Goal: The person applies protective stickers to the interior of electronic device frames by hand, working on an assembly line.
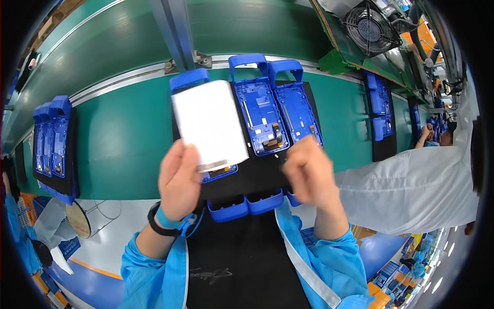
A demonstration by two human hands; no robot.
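Green bench (118, 149), fan (368, 30) off right; gripping panel (211, 123) in left hand (179, 180), mostly hiding case (189, 78); can't tell on blurry right hand (311, 172), lol.

One flat white rectangular panel (210, 123); blue plastic housings (254, 110): one partly beneath it, two just right, three far left.

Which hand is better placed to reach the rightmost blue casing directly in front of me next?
Your right hand, probably: it is by the near end of that blue casing, though blur hides whether it holds anything. Your left hand holds a white panel farther left.
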